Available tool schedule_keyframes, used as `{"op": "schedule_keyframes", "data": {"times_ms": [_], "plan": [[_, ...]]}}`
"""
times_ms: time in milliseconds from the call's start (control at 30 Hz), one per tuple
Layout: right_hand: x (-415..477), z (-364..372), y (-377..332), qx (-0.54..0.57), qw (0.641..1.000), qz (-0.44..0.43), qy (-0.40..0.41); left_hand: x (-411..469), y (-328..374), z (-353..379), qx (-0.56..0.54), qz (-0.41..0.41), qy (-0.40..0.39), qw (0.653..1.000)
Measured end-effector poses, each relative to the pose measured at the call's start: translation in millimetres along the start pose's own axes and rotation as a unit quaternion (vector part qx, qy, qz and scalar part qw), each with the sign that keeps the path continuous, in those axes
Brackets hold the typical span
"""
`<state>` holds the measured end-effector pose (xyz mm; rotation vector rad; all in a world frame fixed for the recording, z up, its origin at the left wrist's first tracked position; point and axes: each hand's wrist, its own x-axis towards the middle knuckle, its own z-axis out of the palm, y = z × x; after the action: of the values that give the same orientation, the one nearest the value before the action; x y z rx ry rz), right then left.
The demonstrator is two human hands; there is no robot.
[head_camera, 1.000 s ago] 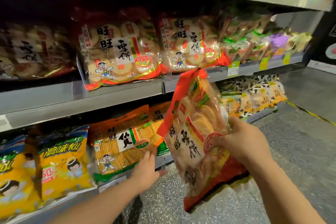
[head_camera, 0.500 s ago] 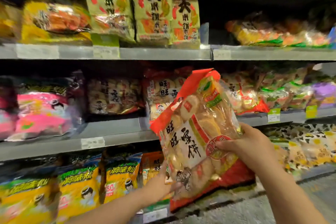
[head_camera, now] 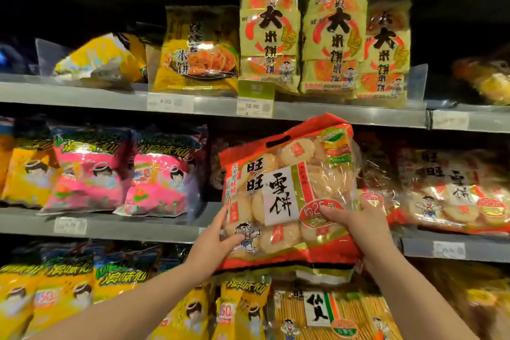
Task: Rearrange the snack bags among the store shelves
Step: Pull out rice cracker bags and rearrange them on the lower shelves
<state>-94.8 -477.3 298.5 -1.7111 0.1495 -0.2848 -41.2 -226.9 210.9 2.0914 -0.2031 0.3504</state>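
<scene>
Two hands hold one big red bag of rice crackers up in front of the middle shelf. The left hand has a grip on the bag's lower left corner, thumb on the front. The right hand has a grip on the lower right side, fingers pressed on the clear plastic. The bag is in the air, tipped a little, and it is not sitting on any shelf yet. Behind it there looks to be a dark gap, with pink bags to the left and more red bags of the same kind to the right. I think the bag is meant to go in that gap. Both hands hold it low, so the tall top could flop forward and the bag could slide out. The plastic looks slick, and a hard squeeze could crack the crackers inside. If it is pushed in too fast, it could bump the pink bags or knock a price tag on the shelf above. If it is set too near the shelf edge, it could tip and fall to the floor.
</scene>
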Motion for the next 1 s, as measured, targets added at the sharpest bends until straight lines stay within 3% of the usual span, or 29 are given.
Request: {"op": "schedule_keyframes", "data": {"times_ms": [133, 400, 600, 667, 800, 1000], "plan": [[37.8, 37.8, 9.0, 0.035, 0.999, 0.002, 0.005, 31.3, -3.8, -24.8, 0.027, 0.038, 0.039, 0.998], [114.8, 86.8, 20.3, 0.044, 0.998, -0.032, -0.045, 72.6, -21.9, -49.2, 0.135, 0.008, -0.03, 0.99], [134.0, 115.6, 12.8, -0.105, 0.989, -0.106, -0.017, 106.3, -42.8, -27.9, 0.187, 0.001, -0.017, 0.982], [137.7, 127.2, 17.2, -0.184, 0.979, -0.092, 0.003, 115.5, -47.3, -20.2, 0.181, -0.023, 0.002, 0.983], [149.3, 134.2, 35.4, -0.36, 0.925, -0.097, 0.07, 126.3, -58.0, -9.5, 0.298, -0.01, 0.01, 0.955], [158.7, 144.4, 49.5, -0.417, 0.894, -0.13, 0.096, 133.6, -60.4, 0.8, 0.355, -0.007, 0.032, 0.934]]}}
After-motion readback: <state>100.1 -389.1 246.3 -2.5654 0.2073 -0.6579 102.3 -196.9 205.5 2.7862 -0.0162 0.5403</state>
